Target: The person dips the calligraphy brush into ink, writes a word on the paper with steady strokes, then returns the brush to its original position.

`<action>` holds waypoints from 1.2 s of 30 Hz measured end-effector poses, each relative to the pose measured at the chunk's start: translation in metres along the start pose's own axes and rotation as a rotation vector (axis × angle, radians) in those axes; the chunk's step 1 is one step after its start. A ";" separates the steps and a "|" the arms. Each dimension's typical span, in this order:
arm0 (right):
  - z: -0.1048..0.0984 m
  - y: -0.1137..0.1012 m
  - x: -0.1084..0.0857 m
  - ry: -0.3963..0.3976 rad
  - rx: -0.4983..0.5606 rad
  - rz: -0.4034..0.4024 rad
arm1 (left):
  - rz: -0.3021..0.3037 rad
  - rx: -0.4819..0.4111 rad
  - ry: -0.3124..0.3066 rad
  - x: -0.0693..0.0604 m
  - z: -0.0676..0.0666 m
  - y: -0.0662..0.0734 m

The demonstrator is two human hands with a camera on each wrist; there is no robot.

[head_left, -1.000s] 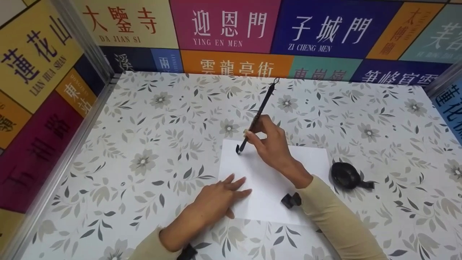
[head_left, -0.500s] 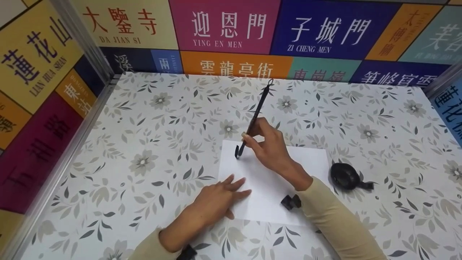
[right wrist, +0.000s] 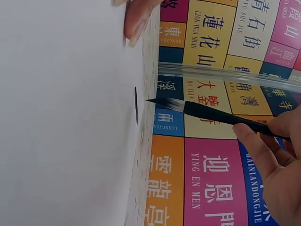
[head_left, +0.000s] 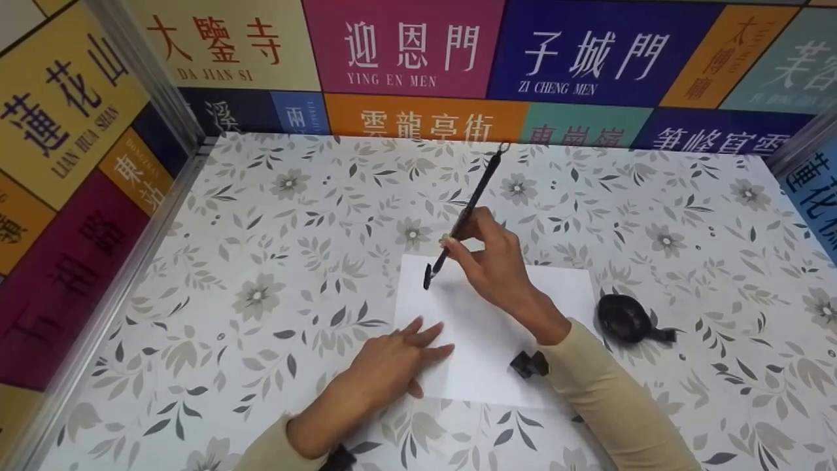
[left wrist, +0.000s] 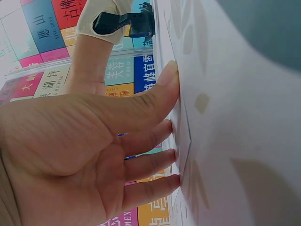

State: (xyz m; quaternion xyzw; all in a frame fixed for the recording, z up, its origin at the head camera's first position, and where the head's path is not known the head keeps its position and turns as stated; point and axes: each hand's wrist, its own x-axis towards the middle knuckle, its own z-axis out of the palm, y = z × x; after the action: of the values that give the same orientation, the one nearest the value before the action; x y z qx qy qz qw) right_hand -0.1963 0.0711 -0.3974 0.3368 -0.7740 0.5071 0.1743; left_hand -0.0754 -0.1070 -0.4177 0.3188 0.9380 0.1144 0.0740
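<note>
My right hand (head_left: 494,261) pinches a dark calligraphy brush (head_left: 472,203) by its handle, tilted with the looped end up and away. In the right wrist view the pointed, inked tip of the brush (right wrist: 164,102) hangs just off the white sheet of paper (right wrist: 61,117). A short black stroke (head_left: 427,277) is on the sheet's upper left, beside the tip. Spread fingers of my left hand (head_left: 389,366) rest on the paper's left edge. The left wrist view shows the thumb and fingertips of the left hand (left wrist: 94,146) touching the surface.
Right of the paper sits a small black ink dish (head_left: 626,318) with a short handle. A patterned floral tabletop (head_left: 327,255) lies beneath everything. Colourful panels with Chinese characters (head_left: 405,49) stand behind and to the left. A black wrist device (head_left: 528,364) sits by the right sleeve.
The brush tip moved down the paper, lengthening the black stroke, then lifted off slightly as the handle tilted back to the right. My left hand stays in place.
</note>
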 end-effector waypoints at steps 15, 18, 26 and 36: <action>0.002 0.017 -0.001 0.045 -0.032 0.026 | 0.011 0.009 0.010 -0.001 0.001 0.000; 0.003 0.014 -0.001 0.047 -0.035 0.035 | 0.014 0.008 0.015 -0.001 0.001 0.000; -0.001 -0.012 0.004 0.016 -0.065 0.039 | -0.006 -0.017 0.002 0.000 0.000 -0.001; 0.001 0.014 -0.001 -0.002 -0.044 0.021 | -0.016 -0.015 -0.003 0.001 0.002 0.000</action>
State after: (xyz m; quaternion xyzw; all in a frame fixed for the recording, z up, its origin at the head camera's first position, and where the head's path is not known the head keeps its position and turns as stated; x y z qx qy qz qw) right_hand -0.2056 0.0739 -0.4080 0.3254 -0.7886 0.4913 0.1756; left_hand -0.0756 -0.1065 -0.4196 0.3108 0.9395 0.1204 0.0786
